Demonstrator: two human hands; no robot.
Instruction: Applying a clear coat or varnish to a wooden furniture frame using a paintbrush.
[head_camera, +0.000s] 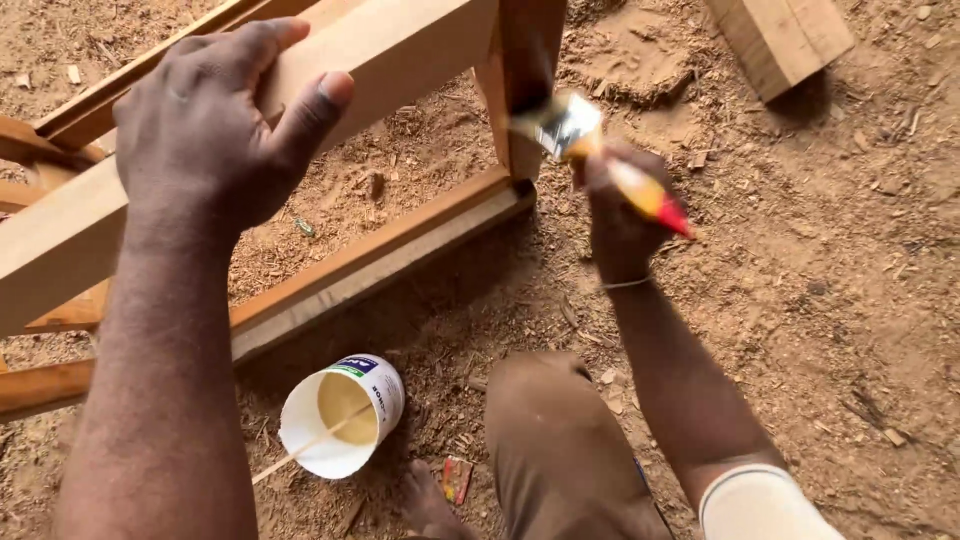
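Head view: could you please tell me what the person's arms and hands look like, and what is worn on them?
Both forearms are bare. The left hand wears no glove, ring or band that shows. The right hand is also ungloved, with a thin pale band round its wrist. Higher on the right arm, a white sleeve ends near the elbow. No left sleeve is in view.

Open-air carpentry workshop, dirt-floor type. Evidence: ground (800, 300) is bare earth covered in sawdust, wood chips and small offcuts. Unfinished timber frame (400, 250) of planed rails and a post lies straight on the dirt. Loose squared wood block (785, 35) sits at the top right. Opened white tub (345, 415) of yellowish glue, stir stick inside, stands in the shavings. No bench or flooring in view.
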